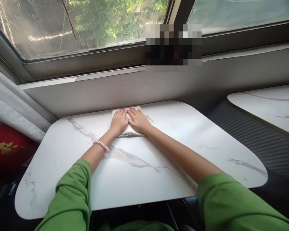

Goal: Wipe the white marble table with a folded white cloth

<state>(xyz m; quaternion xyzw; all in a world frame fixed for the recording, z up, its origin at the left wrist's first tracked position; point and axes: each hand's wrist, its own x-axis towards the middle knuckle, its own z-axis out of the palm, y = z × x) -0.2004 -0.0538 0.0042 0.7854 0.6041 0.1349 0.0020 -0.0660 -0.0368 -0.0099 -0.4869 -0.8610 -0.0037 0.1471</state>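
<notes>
A folded white cloth (130, 131) lies near the far edge of a white marbled table (125, 183), close to the wall. My left hand (119, 121) rests palm down on its left part, fingers stretched forward. Beside it, my right hand (137, 120) presses flat on the cloth's right part, fingers also extended. The thumbs of both hands come close together over the middle of the cloth. A pink beaded band circles my left wrist.
A window frame (86, 61) and wall stand behind the table. On the left hang a white curtain (14, 106) and a red item (4, 147) with a gold mark. At the right are a ribbed grey seat (250, 138) and another white table (274, 106).
</notes>
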